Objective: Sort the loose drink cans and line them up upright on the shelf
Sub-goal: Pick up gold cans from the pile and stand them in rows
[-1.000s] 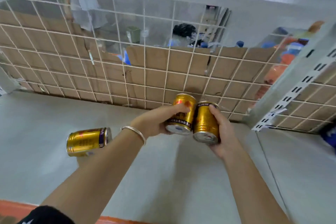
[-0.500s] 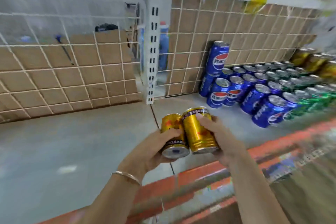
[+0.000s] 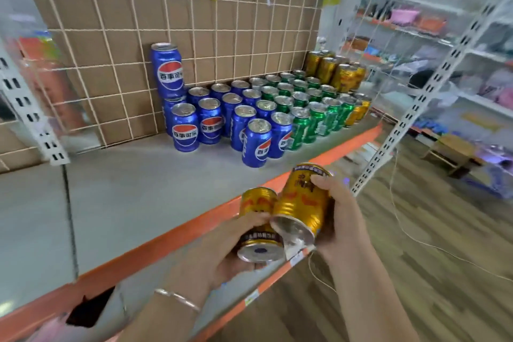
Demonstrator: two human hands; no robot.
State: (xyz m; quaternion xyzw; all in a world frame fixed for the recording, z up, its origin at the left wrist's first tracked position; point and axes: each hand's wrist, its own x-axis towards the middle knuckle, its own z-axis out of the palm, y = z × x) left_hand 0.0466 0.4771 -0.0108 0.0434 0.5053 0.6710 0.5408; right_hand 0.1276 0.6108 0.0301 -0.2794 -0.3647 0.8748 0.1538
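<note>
Just off the shelf's (image 3: pixel 125 197) orange front edge, both hands are full: the left hand (image 3: pixel 222 255) grips one gold can (image 3: pixel 258 219) and the right hand (image 3: pixel 342 219) wraps a second gold can (image 3: pixel 301 203), both tilted, touching, bottoms toward us. Further in, blue cans (image 3: pixel 222 116) stand upright in rows with green cans (image 3: pixel 305 111) beside them. At the far right corner waits the gold group (image 3: pixel 336 72), so most sorting looks done and these two probably belong there.

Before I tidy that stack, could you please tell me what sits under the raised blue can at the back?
A lower blue can supports the raised blue can; only its left side shows, the rest hidden by a front-row can.
</note>
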